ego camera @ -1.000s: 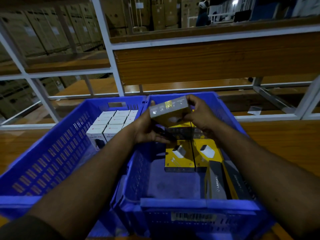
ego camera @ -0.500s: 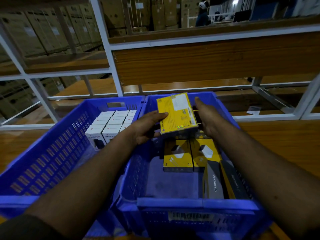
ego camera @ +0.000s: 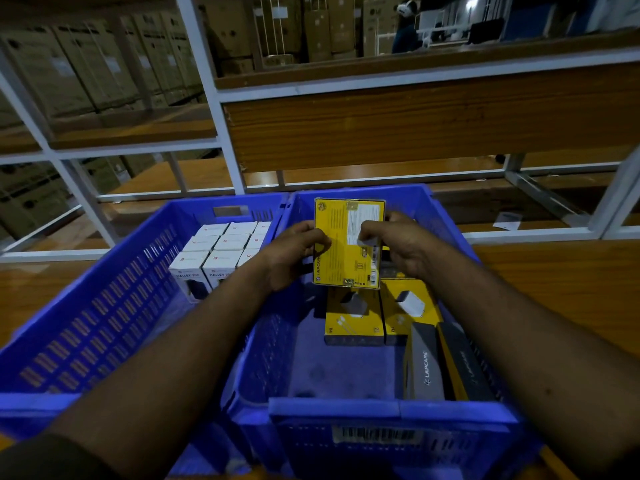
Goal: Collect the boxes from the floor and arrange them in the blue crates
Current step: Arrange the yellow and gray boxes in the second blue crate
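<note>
Above the right blue crate [ego camera: 346, 410], both hands grip one yellow box [ego camera: 346, 244] upright, printed back facing the camera: left hand [ego camera: 294, 251] curled round its left edge, right hand [ego camera: 398, 244] pinching its right edge. More yellow boxes [ego camera: 353, 317] lie beneath it inside that crate.

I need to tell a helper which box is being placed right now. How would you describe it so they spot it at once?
Look at the right blue crate, the one holding yellow boxes rather than white ones. Above its far end, the left hand and right hand hold one yellow box. Unlike the yellow boxes lying flat below it, it stands upright, printed back facing the camera.
</note>
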`<act>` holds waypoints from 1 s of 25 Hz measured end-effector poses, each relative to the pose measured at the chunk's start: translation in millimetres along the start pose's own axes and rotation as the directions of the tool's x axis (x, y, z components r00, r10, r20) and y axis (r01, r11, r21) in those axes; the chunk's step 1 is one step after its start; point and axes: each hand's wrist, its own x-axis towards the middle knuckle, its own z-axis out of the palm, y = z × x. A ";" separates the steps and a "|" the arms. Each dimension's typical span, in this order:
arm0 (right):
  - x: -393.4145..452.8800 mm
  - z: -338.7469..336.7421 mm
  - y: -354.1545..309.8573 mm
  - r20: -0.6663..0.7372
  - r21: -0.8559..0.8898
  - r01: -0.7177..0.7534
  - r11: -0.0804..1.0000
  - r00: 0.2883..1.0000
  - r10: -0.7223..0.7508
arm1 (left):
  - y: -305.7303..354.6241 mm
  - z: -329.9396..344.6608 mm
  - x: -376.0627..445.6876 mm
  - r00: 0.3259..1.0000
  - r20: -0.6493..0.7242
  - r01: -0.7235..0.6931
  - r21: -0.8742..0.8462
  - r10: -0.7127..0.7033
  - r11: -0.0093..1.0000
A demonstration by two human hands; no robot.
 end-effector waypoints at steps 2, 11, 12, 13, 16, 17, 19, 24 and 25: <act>1.1 -2.2 -0.1 0.001 0.027 0.031 0.999 1.000 -0.031 | 0.7 -0.3 -1.6 1.000 -0.003 0.021 -0.015 -0.021 1.000; 5.8 -9.7 1.2 0.099 -0.586 0.433 0.685 0.877 -0.470 | 3.1 -3.9 2.6 0.969 0.082 0.247 -0.376 -0.234 0.893; 12.9 -12.9 6.8 0.074 -0.636 0.368 0.678 0.904 -0.421 | 3.0 -3.9 3.4 0.973 0.055 0.228 -0.374 -0.224 0.899; 19.0 -16.1 11.8 0.048 -0.686 0.273 0.674 0.942 -0.333 | 2.0 -3.8 4.5 0.976 0.028 0.212 -0.357 -0.216 0.910; 24.4 -19.9 17.9 -0.005 -0.773 -0.027 0.634 0.999 0.036 | -2.4 -0.2 3.4 0.979 0.025 0.201 -0.242 -0.201 0.949; 17.3 -18.7 14.8 0.001 -0.732 -0.080 0.676 0.993 0.120 | -3.5 0.7 2.8 0.980 0.038 0.200 -0.205 -0.197 0.958; 11.0 -18.1 12.0 0.042 -0.617 -0.150 0.772 0.974 0.222 | -4.1 0.9 3.6 0.981 0.041 0.192 -0.156 -0.187 0.969; 4.0 -20.6 11.1 0.079 -0.415 -0.260 0.872 0.944 0.319 | -7.6 2.6 7.4 0.985 0.064 0.162 -0.062 -0.158 0.985; 5.2 -21.0 12.0 0.068 -0.390 -0.277 0.878 0.942 0.328 | -8.9 2.5 9.4 0.985 0.072 0.158 -0.047 -0.154 0.986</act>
